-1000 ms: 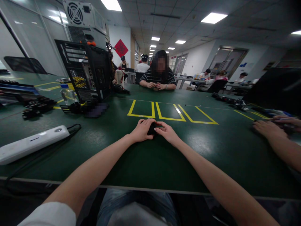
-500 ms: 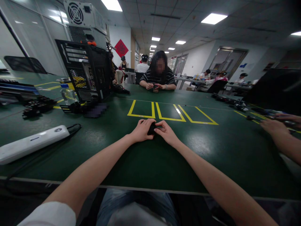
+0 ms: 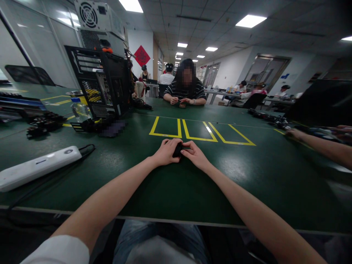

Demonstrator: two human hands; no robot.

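Note:
On the green table (image 3: 176,190), in front of me, my left hand (image 3: 165,152) is wrapped round a small black object (image 3: 178,149). Its kind I cannot make out, as the fingers cover much of it. My right hand (image 3: 194,154) meets it from the right side, thumb and fingertips pinched together at its edge. Whether the right fingertips grip part of the black object or something tiny does not show. Just beyond both hands, yellow tape outlines (image 3: 165,135) mark the tabletop.
A black computer case (image 3: 110,84) with power supplies on top stands at the left back, near a plastic bottle (image 3: 79,110). A white power strip (image 3: 41,165) lies at left. A co-worker's arm (image 3: 319,145) reaches in from the right; another person (image 3: 187,88) sits opposite.
My hands and the black object have hardly moved. At right, the co-worker's hand has shifted farther back across the table.

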